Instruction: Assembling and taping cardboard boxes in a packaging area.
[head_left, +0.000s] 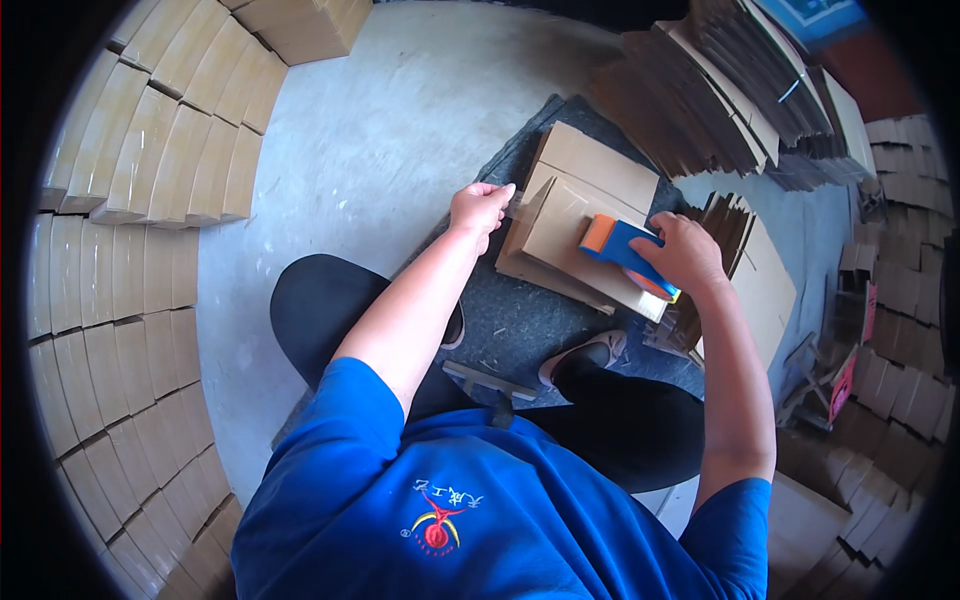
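A brown cardboard box [598,163], its flaps partly folded, lies on a dark mat in front of me. My right hand [688,252] is closed round a blue and orange tape dispenser [625,247], held over the right part of the box top. At the box's left edge my left hand [482,211] is closed, thumb and fingers pinched together. A strip of clear tape [517,206] shows faintly beside its fingertips. How far the strip runs toward the dispenser I cannot tell.
Flattened cardboard sheets [762,290] stand close on the right. Taller stacks of flat cardboard [700,95] rise at the far right. Packed cartons [125,300] form a wall on the left. My shoes rest near the dark mat [510,345], by a small metal bar [490,380].
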